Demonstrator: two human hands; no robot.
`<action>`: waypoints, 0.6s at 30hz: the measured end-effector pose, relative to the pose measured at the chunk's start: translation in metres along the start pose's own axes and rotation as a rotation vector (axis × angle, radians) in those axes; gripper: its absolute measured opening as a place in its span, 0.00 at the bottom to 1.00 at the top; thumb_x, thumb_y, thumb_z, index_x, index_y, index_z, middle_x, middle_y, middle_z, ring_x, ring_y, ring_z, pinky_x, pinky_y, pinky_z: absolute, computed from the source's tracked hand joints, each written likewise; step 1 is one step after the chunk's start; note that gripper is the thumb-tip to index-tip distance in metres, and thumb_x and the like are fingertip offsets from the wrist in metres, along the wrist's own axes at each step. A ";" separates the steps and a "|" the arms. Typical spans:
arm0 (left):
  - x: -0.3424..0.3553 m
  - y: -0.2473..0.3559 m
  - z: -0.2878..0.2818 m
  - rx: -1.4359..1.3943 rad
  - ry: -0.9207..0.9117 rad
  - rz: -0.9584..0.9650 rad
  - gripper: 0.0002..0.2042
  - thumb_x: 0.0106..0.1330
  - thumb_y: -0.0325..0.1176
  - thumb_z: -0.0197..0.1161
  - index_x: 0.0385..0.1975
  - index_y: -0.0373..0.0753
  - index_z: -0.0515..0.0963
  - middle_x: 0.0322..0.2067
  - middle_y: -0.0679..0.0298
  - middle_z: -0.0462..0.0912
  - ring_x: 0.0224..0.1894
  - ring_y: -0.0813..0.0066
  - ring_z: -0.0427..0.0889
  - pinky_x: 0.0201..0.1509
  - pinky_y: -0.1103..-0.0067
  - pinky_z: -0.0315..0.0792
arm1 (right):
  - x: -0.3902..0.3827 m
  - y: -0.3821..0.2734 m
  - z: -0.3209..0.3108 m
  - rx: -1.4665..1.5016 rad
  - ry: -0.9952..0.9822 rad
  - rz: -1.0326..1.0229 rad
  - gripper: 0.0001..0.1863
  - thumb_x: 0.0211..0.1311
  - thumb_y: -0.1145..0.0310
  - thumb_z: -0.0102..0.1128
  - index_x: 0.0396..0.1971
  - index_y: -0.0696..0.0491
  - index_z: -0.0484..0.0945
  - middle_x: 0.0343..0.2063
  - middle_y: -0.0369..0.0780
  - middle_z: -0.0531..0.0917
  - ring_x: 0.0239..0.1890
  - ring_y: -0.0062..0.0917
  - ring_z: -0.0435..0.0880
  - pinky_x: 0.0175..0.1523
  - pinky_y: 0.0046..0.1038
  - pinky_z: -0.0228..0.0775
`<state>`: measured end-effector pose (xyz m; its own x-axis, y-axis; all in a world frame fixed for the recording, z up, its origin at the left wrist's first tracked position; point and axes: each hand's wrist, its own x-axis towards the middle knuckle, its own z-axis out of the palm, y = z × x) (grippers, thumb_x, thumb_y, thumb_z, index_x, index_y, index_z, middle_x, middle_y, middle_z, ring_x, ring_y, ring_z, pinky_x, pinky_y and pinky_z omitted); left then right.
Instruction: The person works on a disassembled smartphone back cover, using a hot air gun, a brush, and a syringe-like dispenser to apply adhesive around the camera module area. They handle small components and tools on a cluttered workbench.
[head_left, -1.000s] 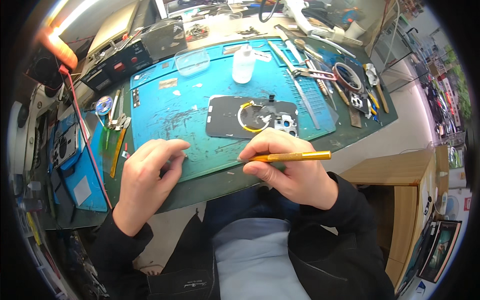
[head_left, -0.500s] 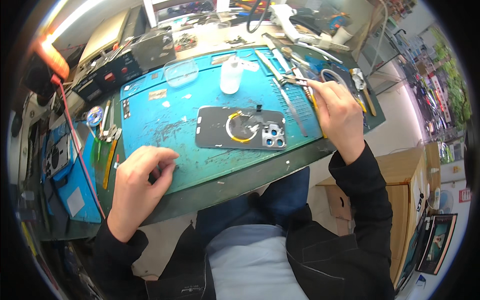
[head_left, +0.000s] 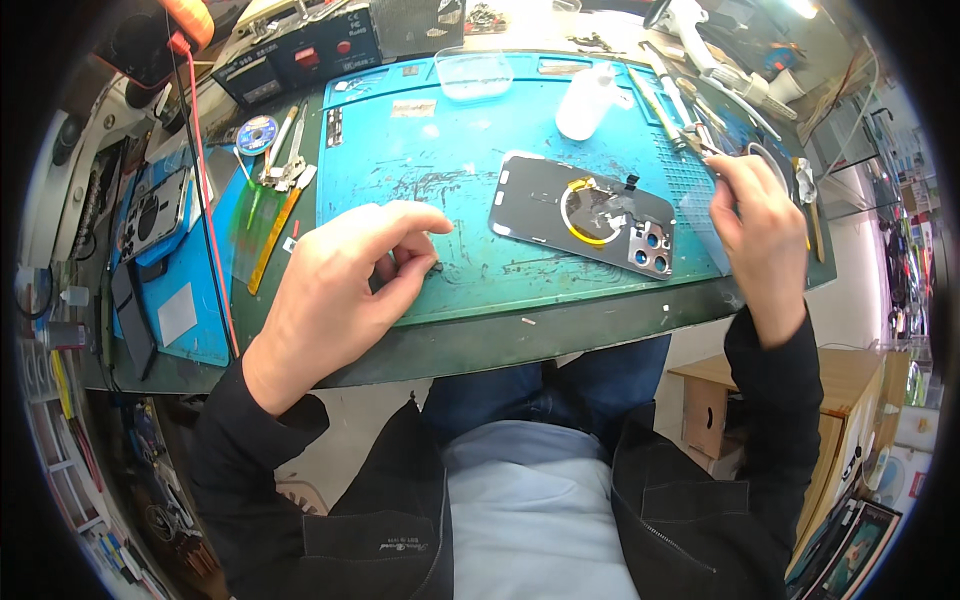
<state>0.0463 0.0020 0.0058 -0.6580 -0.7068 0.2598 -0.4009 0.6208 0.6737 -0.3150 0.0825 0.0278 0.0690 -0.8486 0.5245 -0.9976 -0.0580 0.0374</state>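
On the blue work mat (head_left: pixel 400 160) lies a dark smartphone (head_left: pixel 540 200), its round charging ring and camera lenses facing up, tilted slightly in the view. A small black tab stands up from its far edge. Left of the phone, my left hand (head_left: pixel 345 275) hovers over the near part of the mat, fingers curled and thumb bent in to meet them; a tiny dark thing shows at the tips, too small to name. At the mat's right side my right hand (head_left: pixel 765 220) has its fingertips at slim metal tweezers (head_left: pixel 697 140), which lie partly among other tools.
A white pump bottle (head_left: pixel 585 105) and a clear plastic box (head_left: pixel 475 78) stand at the back of the mat. Tools lie along the right. To the left are a solder spool (head_left: pixel 257 134), an amber strip tool (head_left: pixel 275 240), a red cable (head_left: pixel 207 220) and another opened phone (head_left: pixel 155 215).
My view has swung left, so the bench appears shifted right and slightly up. The phone keeps its place on the mat. My left hand has come a little nearer the phone; my right stays by the tools.
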 end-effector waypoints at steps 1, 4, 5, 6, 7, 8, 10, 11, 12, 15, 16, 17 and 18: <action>-0.001 0.000 -0.001 -0.004 -0.004 0.002 0.15 0.63 0.16 0.67 0.49 0.36 0.83 0.35 0.62 0.87 0.36 0.76 0.87 0.36 0.80 0.79 | 0.001 -0.013 -0.008 0.184 0.023 0.010 0.11 0.60 0.80 0.63 0.41 0.54 0.83 0.35 0.40 0.83 0.33 0.37 0.86 0.37 0.34 0.80; 0.000 -0.004 0.000 -0.029 -0.004 0.028 0.18 0.63 0.16 0.67 0.52 0.37 0.82 0.35 0.63 0.87 0.36 0.75 0.87 0.37 0.80 0.80 | -0.004 -0.067 -0.016 0.466 -0.094 -0.164 0.09 0.59 0.83 0.62 0.39 0.58 0.82 0.33 0.42 0.80 0.31 0.29 0.84 0.35 0.30 0.76; 0.002 -0.004 -0.003 -0.022 -0.008 0.046 0.18 0.63 0.16 0.67 0.53 0.37 0.82 0.35 0.63 0.88 0.37 0.75 0.87 0.38 0.80 0.80 | -0.006 -0.084 -0.011 0.557 -0.108 -0.211 0.08 0.57 0.82 0.64 0.37 0.57 0.83 0.32 0.41 0.80 0.30 0.29 0.83 0.33 0.29 0.75; 0.004 -0.005 -0.007 -0.015 -0.013 0.063 0.19 0.63 0.16 0.67 0.54 0.37 0.82 0.35 0.63 0.88 0.37 0.75 0.87 0.39 0.80 0.80 | -0.006 -0.094 -0.005 0.547 -0.143 -0.287 0.09 0.55 0.80 0.66 0.37 0.56 0.83 0.32 0.40 0.80 0.30 0.30 0.83 0.33 0.30 0.75; 0.004 -0.007 -0.010 -0.009 -0.014 0.075 0.20 0.63 0.16 0.67 0.54 0.37 0.82 0.36 0.63 0.88 0.37 0.75 0.87 0.40 0.80 0.80 | -0.005 -0.104 0.002 0.539 -0.136 -0.352 0.10 0.53 0.78 0.66 0.37 0.55 0.83 0.33 0.39 0.80 0.30 0.31 0.83 0.33 0.30 0.75; 0.005 -0.010 -0.013 -0.003 -0.037 0.098 0.20 0.63 0.15 0.67 0.55 0.37 0.81 0.35 0.63 0.88 0.38 0.74 0.87 0.43 0.79 0.81 | -0.006 -0.113 0.009 0.532 -0.133 -0.411 0.11 0.52 0.77 0.67 0.38 0.55 0.83 0.33 0.39 0.80 0.30 0.31 0.83 0.33 0.30 0.75; 0.006 -0.018 -0.014 0.008 -0.064 0.107 0.20 0.63 0.15 0.66 0.56 0.37 0.81 0.35 0.63 0.88 0.38 0.75 0.87 0.44 0.79 0.81 | 0.000 -0.124 0.019 0.537 -0.073 -0.450 0.13 0.50 0.76 0.65 0.39 0.54 0.83 0.34 0.38 0.81 0.31 0.31 0.84 0.33 0.30 0.76; 0.006 -0.020 -0.015 0.014 -0.076 0.114 0.21 0.63 0.15 0.66 0.56 0.37 0.81 0.35 0.63 0.88 0.38 0.75 0.87 0.45 0.79 0.81 | 0.002 -0.127 0.029 0.520 -0.018 -0.455 0.13 0.51 0.73 0.64 0.40 0.53 0.82 0.34 0.37 0.78 0.30 0.27 0.81 0.33 0.28 0.75; 0.006 -0.018 -0.016 0.004 -0.094 0.115 0.22 0.63 0.14 0.66 0.57 0.37 0.80 0.35 0.63 0.88 0.38 0.75 0.87 0.46 0.79 0.81 | 0.003 -0.130 0.039 0.504 0.037 -0.457 0.14 0.52 0.71 0.64 0.40 0.52 0.80 0.34 0.35 0.76 0.29 0.23 0.79 0.32 0.26 0.73; 0.008 -0.019 -0.017 -0.010 -0.105 0.111 0.23 0.62 0.14 0.66 0.58 0.37 0.79 0.35 0.63 0.87 0.38 0.76 0.87 0.46 0.79 0.81 | 0.003 -0.135 0.049 0.448 0.065 -0.494 0.14 0.50 0.70 0.65 0.40 0.51 0.81 0.33 0.34 0.76 0.29 0.22 0.79 0.31 0.25 0.72; 0.008 -0.019 -0.018 -0.014 -0.108 0.105 0.23 0.62 0.13 0.66 0.58 0.37 0.79 0.35 0.63 0.87 0.38 0.77 0.87 0.46 0.79 0.81 | 0.002 -0.135 0.050 0.441 0.065 -0.498 0.15 0.50 0.71 0.65 0.40 0.51 0.82 0.33 0.34 0.77 0.29 0.22 0.79 0.31 0.25 0.72; 0.008 -0.019 -0.018 -0.018 -0.111 0.100 0.24 0.62 0.13 0.65 0.59 0.37 0.78 0.35 0.63 0.87 0.38 0.77 0.87 0.46 0.80 0.81 | 0.002 -0.136 0.050 0.434 0.065 -0.501 0.15 0.49 0.72 0.65 0.40 0.51 0.83 0.33 0.34 0.78 0.28 0.23 0.79 0.30 0.25 0.72; 0.007 -0.019 -0.018 -0.021 -0.114 0.095 0.24 0.62 0.13 0.65 0.59 0.37 0.78 0.35 0.63 0.87 0.38 0.77 0.87 0.46 0.80 0.81 | 0.002 -0.135 0.048 0.437 0.060 -0.490 0.16 0.48 0.74 0.66 0.41 0.52 0.85 0.33 0.34 0.80 0.28 0.24 0.80 0.30 0.26 0.72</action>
<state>0.0606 -0.0209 0.0075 -0.7612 -0.6011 0.2434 -0.3204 0.6749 0.6648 -0.1798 0.0634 -0.0176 0.5024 -0.6398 0.5816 -0.7585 -0.6490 -0.0588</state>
